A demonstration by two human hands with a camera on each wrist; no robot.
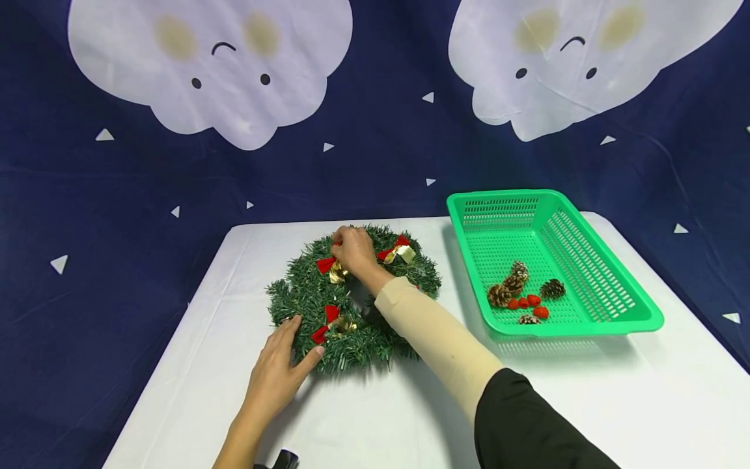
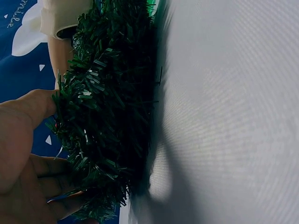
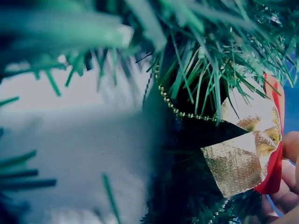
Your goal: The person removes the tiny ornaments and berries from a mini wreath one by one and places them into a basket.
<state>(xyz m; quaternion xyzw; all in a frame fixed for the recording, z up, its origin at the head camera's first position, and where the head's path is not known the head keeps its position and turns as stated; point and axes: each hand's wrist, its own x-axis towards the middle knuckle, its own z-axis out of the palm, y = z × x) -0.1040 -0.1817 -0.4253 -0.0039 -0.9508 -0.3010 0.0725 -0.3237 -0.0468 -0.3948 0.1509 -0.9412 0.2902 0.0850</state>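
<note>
A green tinsel wreath (image 1: 305,286) lies on the white table, trimmed with red-and-gold bows. My right hand (image 1: 355,251) reaches across it and pinches a bow (image 1: 336,272) at the wreath's upper left. Its gold tails (image 3: 233,163) and a beaded gold string (image 3: 180,112) show close up in the right wrist view, the fingers (image 3: 289,175) right behind the red loop. Thumb and fingers spread apart, my left hand (image 1: 281,365) rests at the wreath's front left edge. Another bow (image 1: 332,324) sits just beyond that hand, and a further bow (image 1: 398,251) at the upper right.
Right of the wreath stands a green plastic basket (image 1: 609,260) with several pine cones (image 1: 500,296) and small red pieces (image 1: 540,312) in it. The white table (image 1: 193,384) ends at the back against a dark blue curtain (image 1: 381,176) with clouds.
</note>
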